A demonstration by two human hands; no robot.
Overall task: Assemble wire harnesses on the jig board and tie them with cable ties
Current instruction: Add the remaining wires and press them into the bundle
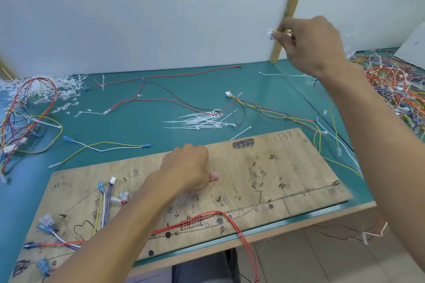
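Right hand: up in the air by the white wall, fingertips pinching a small white connector. Its thin yellow wires run back under the hand.
Left hand: knuckles down on the jig board, fingers curled under, thumb tip poking out. Can't tell if anything's tucked in there.
Board: plywood, flat on the green mat. Blue-terminal leads sit at its left end, and red wires run along the front and droop off the edge.
Cable ties: loose heap on the mat just behind the board, nobody touching them.
Handling, my guess: this stuff weighs basically nothing and flops everywhere. The wires are thin and soft, so hold it by the hard plastic connector body like now, not by the leads. Yanking the wires could pull a crimp out, and the dangling tails look like they'd snag on everything.
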